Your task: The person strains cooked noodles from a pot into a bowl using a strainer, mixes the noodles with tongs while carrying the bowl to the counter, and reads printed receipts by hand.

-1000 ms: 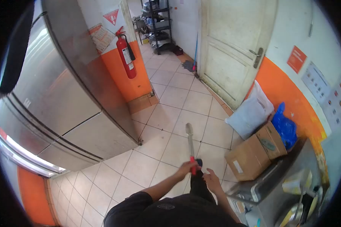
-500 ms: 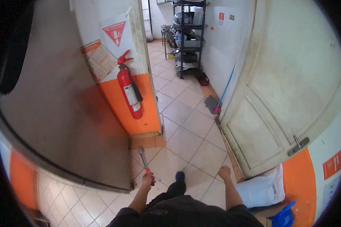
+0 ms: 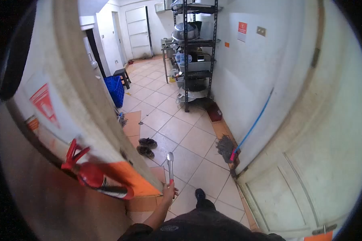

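Note:
My left hand (image 3: pixel 169 193) is closed around the red handle of a pair of metal tongs (image 3: pixel 170 164). The tongs point forward, away from my body, with their silver tips over the tiled floor. Left of that hand is the orange lower end of the door-side wall (image 3: pixel 137 178), where a red fire extinguisher (image 3: pixel 93 175) hangs. My right hand is out of view; only the dark shirt shows on that side.
A mop (image 3: pixel 226 149) with a blue pole leans on the right wall. Beyond it stands a black shelf rack (image 3: pixel 186 60) loaded with pots. Dark shoes (image 3: pixel 147 147), a blue crate (image 3: pixel 115 91) and a stool (image 3: pixel 123 77) are on the left. A white door (image 3: pixel 297 180) stands at right.
I have moved forward into the doorway, so the extinguisher now sits lower and further left. Shoes, crate and stool have come into view. My right hand has left the view.

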`<action>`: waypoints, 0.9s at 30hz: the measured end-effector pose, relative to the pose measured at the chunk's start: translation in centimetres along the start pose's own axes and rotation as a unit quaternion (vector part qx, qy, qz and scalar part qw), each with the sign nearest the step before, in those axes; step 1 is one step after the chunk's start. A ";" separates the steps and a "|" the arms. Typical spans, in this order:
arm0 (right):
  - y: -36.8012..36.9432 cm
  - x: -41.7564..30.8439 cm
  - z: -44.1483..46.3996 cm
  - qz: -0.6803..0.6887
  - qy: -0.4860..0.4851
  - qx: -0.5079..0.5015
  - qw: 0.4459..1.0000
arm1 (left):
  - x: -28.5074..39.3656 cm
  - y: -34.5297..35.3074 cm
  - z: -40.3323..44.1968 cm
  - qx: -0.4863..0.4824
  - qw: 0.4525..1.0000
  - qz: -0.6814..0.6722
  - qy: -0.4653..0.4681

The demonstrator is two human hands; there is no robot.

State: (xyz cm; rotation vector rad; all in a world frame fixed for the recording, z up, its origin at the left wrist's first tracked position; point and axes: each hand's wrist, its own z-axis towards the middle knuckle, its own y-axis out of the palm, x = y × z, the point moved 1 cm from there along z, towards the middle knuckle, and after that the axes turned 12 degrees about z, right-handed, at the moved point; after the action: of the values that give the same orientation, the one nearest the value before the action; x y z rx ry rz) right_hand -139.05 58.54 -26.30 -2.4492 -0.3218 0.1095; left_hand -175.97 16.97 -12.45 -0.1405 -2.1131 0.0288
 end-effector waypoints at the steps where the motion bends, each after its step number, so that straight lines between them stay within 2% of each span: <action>1: -1.8 -3.9 2.1 -0.022 -0.014 0.003 1.000 | 1.7 0.9 3.3 0.013 1.000 -0.015 0.011; 3: -5.3 -13.2 7.1 -0.140 -0.099 0.005 0.985 | 4.5 2.0 10.5 0.075 0.993 -0.092 0.012; 4: -7.0 -18.4 9.7 -0.273 -0.197 0.021 0.941 | 5.9 1.7 13.5 0.107 0.986 -0.124 0.008; 5: -8.9 -24.5 12.2 -0.349 -0.271 0.055 0.895 | 8.5 1.2 15.7 0.122 0.984 -0.127 0.007; 6: -11.4 -31.7 13.2 -0.302 -0.302 0.105 0.898 | 11.9 0.6 17.1 0.134 0.982 -0.130 0.005; 7: -15.0 -40.4 10.0 0.039 -0.261 0.149 0.953 | 14.3 0.1 19.2 0.145 0.980 -0.132 0.000; 8: -15.9 -48.4 13.6 0.079 -0.271 0.154 0.947 | 15.5 -1.1 22.3 0.169 0.976 -0.138 0.021; 9: -18.8 -56.9 13.3 0.037 -0.284 0.108 0.952 | 16.1 -2.6 25.5 0.192 0.970 -0.143 0.042; 10: -21.0 -64.8 12.5 0.019 -0.318 0.130 0.939 | 16.6 -3.7 29.0 0.215 0.963 -0.148 0.063; 11: -21.3 -71.8 14.8 -0.103 -0.414 0.269 0.864 | 18.2 -4.3 31.8 0.243 0.959 -0.135 0.056; 12: -22.9 -78.6 13.8 -0.125 -0.439 0.263 0.850 | 20.0 -4.9 33.9 0.270 0.954 -0.122 0.048; 13: -24.3 -84.3 12.7 -0.072 -0.458 0.266 0.845 | 21.2 -5.7 36.4 0.295 0.949 -0.106 0.037; 14: -25.5 -88.5 11.4 -0.016 -0.474 0.268 0.838 | 20.2 -6.8 41.2 0.308 0.941 -0.126 0.063; 17: -26.1 -99.0 16.5 0.087 -0.398 0.081 0.909 | 22.4 -8.8 51.7 0.269 0.950 -0.155 0.040; 19: -26.2 -101.6 14.8 0.074 -0.325 0.137 0.933 | 25.6 -9.6 57.8 0.248 0.956 -0.154 0.017; 21: -26.1 -103.1 17.1 0.085 -0.229 0.089 0.966 | 32.1 -10.1 62.5 0.223 0.965 -0.134 0.030; 23: -27.8 -104.8 14.9 0.036 -0.199 0.122 0.972 | 35.8 -11.2 69.8 0.196 0.969 -0.145 0.043; 27: -26.5 -110.5 26.0 0.014 -0.085 -0.013 0.996 | 46.4 -12.5 82.4 0.170 0.977 -0.114 0.057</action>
State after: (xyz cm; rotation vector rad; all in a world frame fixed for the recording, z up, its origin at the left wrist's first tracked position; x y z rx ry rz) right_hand -255.37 65.73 -30.30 -2.4757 -0.3638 0.3293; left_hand -271.22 12.70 -14.87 0.2972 -1.9652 0.2388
